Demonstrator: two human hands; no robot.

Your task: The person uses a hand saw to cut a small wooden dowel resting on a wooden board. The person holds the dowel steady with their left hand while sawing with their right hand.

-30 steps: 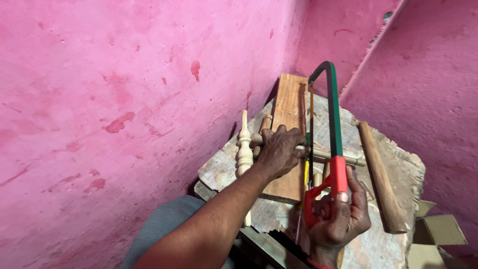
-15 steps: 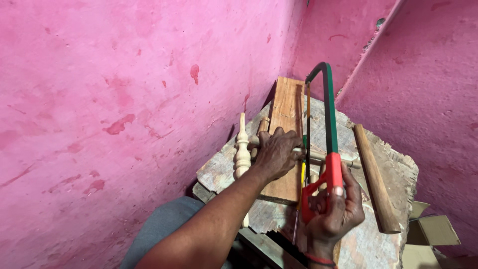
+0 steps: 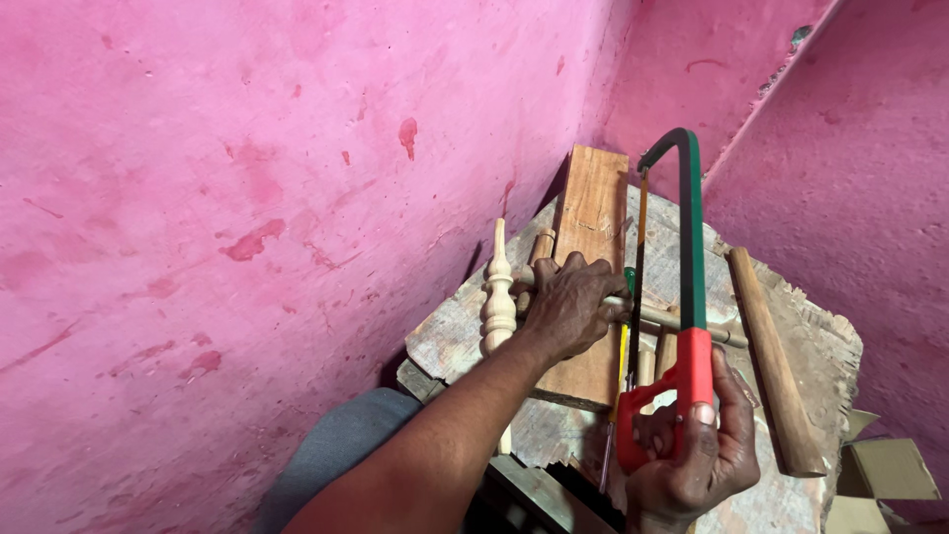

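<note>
My right hand (image 3: 692,460) grips the red handle of a hacksaw (image 3: 689,247) with a green frame. Its blade runs down across a thin wooden rod (image 3: 682,321). My left hand (image 3: 571,302) presses that rod down onto a long wooden plank (image 3: 591,213) lying on a rough wooden block (image 3: 811,336). A pale turned wooden spindle (image 3: 498,297) lies just left of my left hand. A thick round wooden handle (image 3: 774,366) lies to the right of the saw.
Pink painted walls close in on the left, back and right. Short wooden dowel pieces (image 3: 654,361) lie under the saw frame. A cardboard box (image 3: 885,475) sits at the lower right, beside the block. My grey-clad knee (image 3: 341,445) is below the block.
The saw has slid a little back toward me along the rod. My left hand has stayed on the rod and plank.
</note>
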